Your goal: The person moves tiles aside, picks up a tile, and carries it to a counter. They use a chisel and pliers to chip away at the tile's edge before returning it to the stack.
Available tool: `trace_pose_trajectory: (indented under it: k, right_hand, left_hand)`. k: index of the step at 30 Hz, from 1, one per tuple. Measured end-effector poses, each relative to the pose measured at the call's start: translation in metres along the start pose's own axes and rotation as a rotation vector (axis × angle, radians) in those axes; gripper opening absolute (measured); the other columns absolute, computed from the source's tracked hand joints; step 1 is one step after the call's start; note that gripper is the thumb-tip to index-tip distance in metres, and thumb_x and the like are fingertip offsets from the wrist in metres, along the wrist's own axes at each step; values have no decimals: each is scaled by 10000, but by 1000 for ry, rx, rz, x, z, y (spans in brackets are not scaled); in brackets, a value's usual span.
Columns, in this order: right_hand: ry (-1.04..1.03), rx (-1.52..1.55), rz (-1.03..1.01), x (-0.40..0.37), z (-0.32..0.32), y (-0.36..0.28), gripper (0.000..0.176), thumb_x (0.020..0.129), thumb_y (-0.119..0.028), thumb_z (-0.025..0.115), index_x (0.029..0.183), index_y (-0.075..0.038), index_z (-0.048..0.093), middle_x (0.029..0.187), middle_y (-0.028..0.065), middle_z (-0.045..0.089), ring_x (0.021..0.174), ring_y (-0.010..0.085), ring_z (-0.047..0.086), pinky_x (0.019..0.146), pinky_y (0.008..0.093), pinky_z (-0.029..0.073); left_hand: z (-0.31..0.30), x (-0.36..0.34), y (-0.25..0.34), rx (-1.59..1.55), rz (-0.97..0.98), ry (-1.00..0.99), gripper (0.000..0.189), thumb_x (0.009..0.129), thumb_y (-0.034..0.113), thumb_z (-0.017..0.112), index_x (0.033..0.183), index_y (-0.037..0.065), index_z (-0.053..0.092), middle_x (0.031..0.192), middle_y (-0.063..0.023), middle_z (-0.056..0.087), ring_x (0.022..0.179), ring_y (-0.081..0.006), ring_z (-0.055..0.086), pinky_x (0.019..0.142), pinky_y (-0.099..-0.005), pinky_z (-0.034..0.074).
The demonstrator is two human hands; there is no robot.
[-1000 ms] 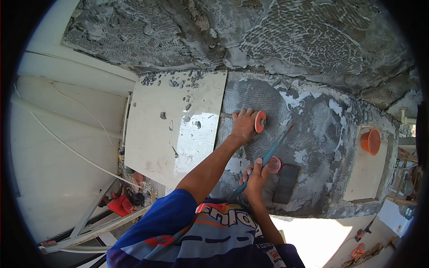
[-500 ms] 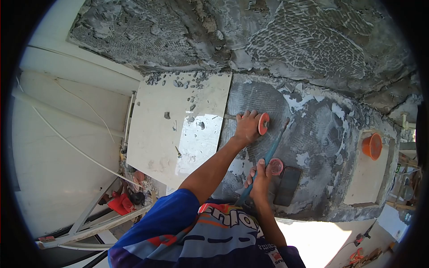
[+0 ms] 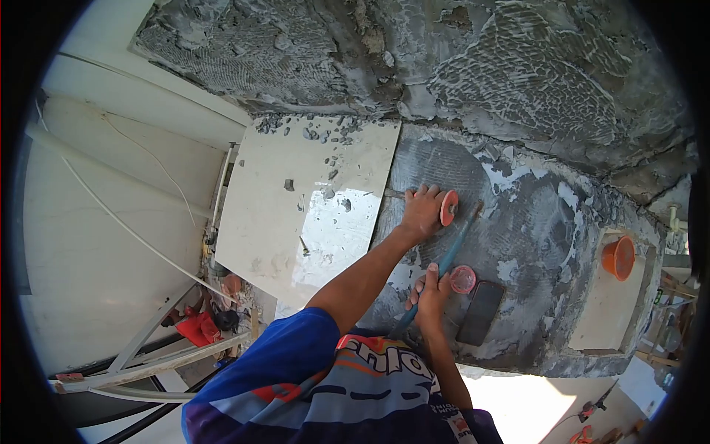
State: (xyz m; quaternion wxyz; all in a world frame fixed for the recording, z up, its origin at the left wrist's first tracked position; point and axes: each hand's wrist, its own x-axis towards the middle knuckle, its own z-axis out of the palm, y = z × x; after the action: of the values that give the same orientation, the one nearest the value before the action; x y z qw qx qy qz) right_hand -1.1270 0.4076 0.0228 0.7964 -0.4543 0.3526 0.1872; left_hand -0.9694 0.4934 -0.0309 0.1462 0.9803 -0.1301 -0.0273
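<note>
My left hand (image 3: 423, 212) is closed around a chisel with a round red hand guard (image 3: 449, 208). Its thin metal shank (image 3: 394, 194) points left to the edge of a large cream tile (image 3: 259, 200). Lower down, my right hand (image 3: 431, 297) grips a long blue tool (image 3: 454, 250), which slants up to the right and ends in a brownish tip; its lower end lies close to my shirt. Beside the right hand, a small pink round container (image 3: 463, 279) and a dark phone (image 3: 481, 312) lie on the rough grey mortar surface (image 3: 518, 237).
Broken mortar chunks (image 3: 316, 135) are scattered on the tile, with a bolt-like piece (image 3: 304, 246) nearer me. An orange cup (image 3: 618, 258) stands at the right on a recessed panel. Rough mortared wall (image 3: 532, 74) rises behind. A person in red (image 3: 198, 328) is below left.
The view has shifted slightly, so the scene sits a little further right. Both hands keep their grips, and the tile and chunks look the same.
</note>
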Motion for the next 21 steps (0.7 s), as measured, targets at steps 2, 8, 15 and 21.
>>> trace_pose_trajectory:
  k: [2,8,15,21]
  right_hand:
    - [-86,-96,48,2,-13,-5,295,1008,-368,523,929,-113,399,630,14,439,396,122,435,325,317,385]
    - [-58,-32,48,6,-3,-3,280,1009,-371,521,922,-130,409,633,11,442,397,124,437,327,314,384]
    - [35,109,-71,6,-7,4,285,1005,-391,523,939,-130,430,640,6,445,407,127,440,328,313,385]
    - [-81,-46,52,11,-16,-6,283,1004,-387,521,916,-139,416,644,4,450,411,133,445,340,325,395]
  left_hand:
    - [-1,-5,2,-4,-7,-26,394,782,300,737,1127,151,622,1051,-66,565,1036,-282,542,837,-499,386]
    - [-7,1,1,-7,-8,-12,385,785,292,732,1125,147,624,1054,-66,570,1042,-285,543,832,-503,390]
    - [-7,0,3,-21,-7,-23,403,783,298,730,1141,151,618,1059,-67,572,1046,-289,541,842,-510,388]
    - [-8,5,5,-35,-19,-61,396,791,300,721,1143,153,615,1082,-69,570,1054,-291,539,847,-514,393]
